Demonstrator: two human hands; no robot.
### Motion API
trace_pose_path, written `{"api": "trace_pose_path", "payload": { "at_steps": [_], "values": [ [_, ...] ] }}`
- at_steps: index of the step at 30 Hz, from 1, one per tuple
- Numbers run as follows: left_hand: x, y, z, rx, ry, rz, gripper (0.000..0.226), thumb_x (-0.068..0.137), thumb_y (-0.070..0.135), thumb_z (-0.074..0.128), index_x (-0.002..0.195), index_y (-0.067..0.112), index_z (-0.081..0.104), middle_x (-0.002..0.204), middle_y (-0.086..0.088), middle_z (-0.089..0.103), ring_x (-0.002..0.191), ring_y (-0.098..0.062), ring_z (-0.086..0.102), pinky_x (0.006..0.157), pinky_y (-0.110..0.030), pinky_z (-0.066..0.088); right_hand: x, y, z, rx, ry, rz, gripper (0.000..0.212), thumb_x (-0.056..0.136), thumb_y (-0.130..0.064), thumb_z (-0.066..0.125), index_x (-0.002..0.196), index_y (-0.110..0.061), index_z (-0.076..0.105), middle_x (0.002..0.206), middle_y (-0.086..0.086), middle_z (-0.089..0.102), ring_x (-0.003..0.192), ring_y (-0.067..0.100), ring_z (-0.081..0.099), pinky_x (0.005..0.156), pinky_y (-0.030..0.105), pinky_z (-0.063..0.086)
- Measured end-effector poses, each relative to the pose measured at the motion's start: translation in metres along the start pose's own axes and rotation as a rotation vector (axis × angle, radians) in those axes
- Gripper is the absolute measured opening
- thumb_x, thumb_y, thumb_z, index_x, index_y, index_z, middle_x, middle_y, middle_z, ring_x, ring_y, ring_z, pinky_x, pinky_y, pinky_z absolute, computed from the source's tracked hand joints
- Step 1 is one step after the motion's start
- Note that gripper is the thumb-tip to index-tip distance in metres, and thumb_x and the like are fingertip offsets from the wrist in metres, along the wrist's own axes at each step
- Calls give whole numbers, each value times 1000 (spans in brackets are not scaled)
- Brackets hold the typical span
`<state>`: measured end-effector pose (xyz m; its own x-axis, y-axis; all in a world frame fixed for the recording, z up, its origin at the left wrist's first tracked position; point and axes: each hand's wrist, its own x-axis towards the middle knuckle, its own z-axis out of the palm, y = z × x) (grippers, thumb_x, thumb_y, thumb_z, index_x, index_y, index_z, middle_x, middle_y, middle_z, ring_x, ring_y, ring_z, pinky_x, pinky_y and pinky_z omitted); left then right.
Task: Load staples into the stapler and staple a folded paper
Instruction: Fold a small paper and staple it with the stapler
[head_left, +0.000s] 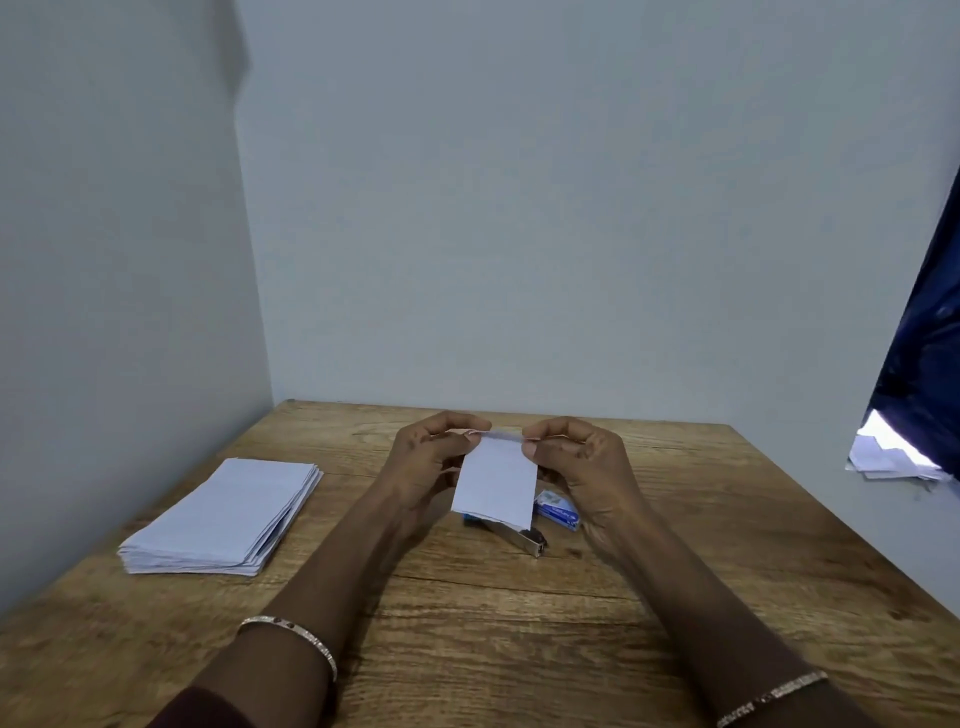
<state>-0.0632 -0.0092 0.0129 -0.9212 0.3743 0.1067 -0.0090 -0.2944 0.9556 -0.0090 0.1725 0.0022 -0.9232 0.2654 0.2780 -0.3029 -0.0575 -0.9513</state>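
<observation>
Staple box (557, 512) lettering unreadable; folded paper (496, 483) pinched.

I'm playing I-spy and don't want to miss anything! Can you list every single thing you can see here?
paper: one, white, folded, held up over the table's middle
stapler: one, silver and blue, on the table, partly hidden behind the paper
staple box: one, blue, on the table beside the stapler
paper stack: one, white, on the table's left side
table: one, brown wood, below everything
walls: two, pale grey, behind and left
cloth: one, dark blue, far right
sheets: a few, white, below the cloth
bracelets: two, shiny, one on each wrist
sleeve: one, maroon, bottom left
left hand: grip on the paper's top left
right hand: grip on the paper's top right
</observation>
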Motion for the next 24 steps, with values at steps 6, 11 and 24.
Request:
{"api": "trace_pose_path", "payload": {
  "at_steps": [6,11,24],
  "values": [
    [9,-6,-4,75,10,28,27,82,-1,57,76,15,78,80,-8,72,75,-20,57,57,-25,42,-1,0,-3,-136,4,-70,23,87,4,70,78,-15,80,84,8,80,71,16,70,55,21,52],
    [10,-8,-5,-3,20,-38,22,73,25,57,82,20,77,89,-8,69,77,-21,60,58,-29,48,0,2,-1,-269,28,-140,34,87,8,65,72,-19,78,76,3,79,65,10,69,57,24,52],
    [7,-12,-5,44,-61,-32,15,82,10,78,92,-1,75,88,-20,78,74,-26,76,56,-29,58,0,6,2,-387,23,-225,29,88,8,64,75,-14,79,81,2,80,82,19,76,65,33,58]
  ]
}}
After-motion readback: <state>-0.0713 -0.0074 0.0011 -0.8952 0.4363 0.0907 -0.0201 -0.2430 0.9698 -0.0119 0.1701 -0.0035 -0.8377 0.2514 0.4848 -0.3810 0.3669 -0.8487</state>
